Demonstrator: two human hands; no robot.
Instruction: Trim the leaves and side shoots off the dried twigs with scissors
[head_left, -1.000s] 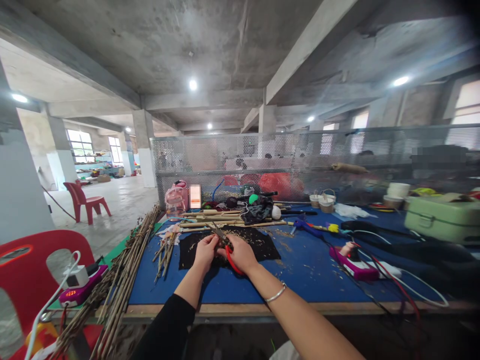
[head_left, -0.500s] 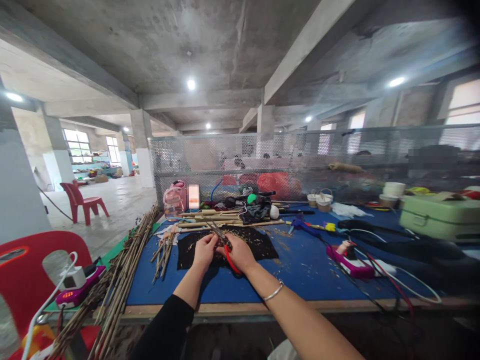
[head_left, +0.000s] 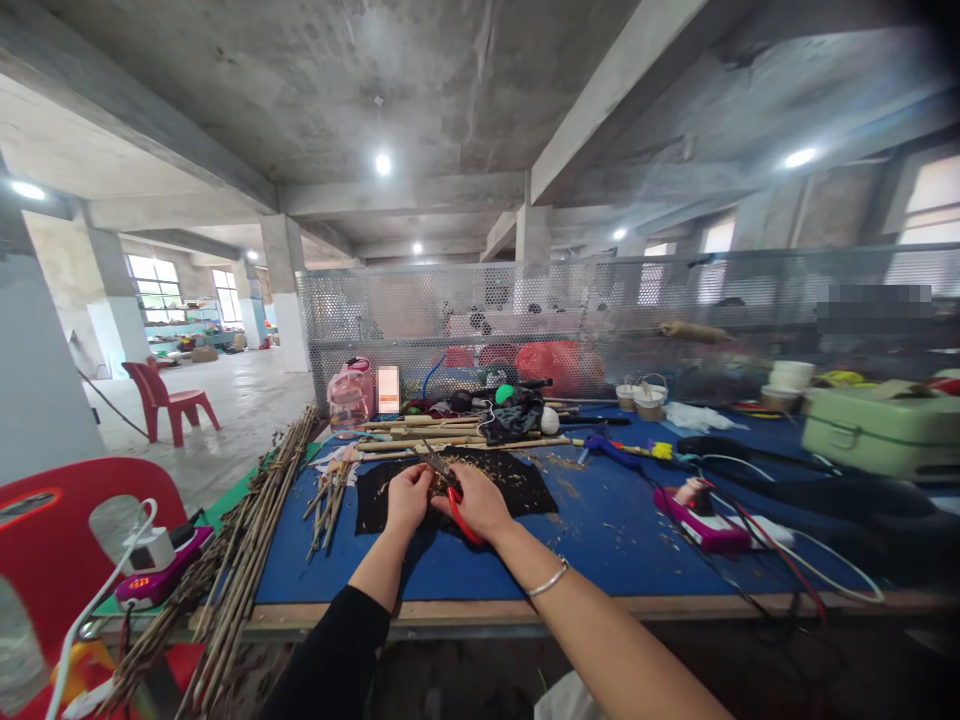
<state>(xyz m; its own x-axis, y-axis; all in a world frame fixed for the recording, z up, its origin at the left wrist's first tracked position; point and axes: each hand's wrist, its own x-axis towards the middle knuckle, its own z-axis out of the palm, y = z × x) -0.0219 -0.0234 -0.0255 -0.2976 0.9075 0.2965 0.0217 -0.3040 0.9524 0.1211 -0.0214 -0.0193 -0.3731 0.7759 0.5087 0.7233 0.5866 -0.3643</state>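
Note:
My right hand (head_left: pixel 481 502) is wrapped round a pair of scissors with red handles (head_left: pixel 463 522), whose metal blades point up and to the left, away from me. Close beside it, my left hand (head_left: pixel 407 499) has its fingers pinched together near the blades; whatever is between them is too small to make out. Both hands are over a black cloth (head_left: pixel 531 488) strewn with pale brown clippings. Left of the cloth lie several short cut twigs (head_left: pixel 328 512) on the blue tabletop (head_left: pixel 577 555).
A long bundle of dry stems (head_left: pixel 251 530) leans along the table's left edge by a red chair (head_left: pixel 67 500). Bamboo sticks (head_left: pixel 427 434) lie behind the cloth. At right are a glue gun (head_left: pixel 611 447), a purple power strip (head_left: pixel 705 525) with cables, and a green case (head_left: pixel 877 430).
The hands and scissors stay in nearly the same place over the cloth, with only a slight shift of the fingers. The view has moved a little.

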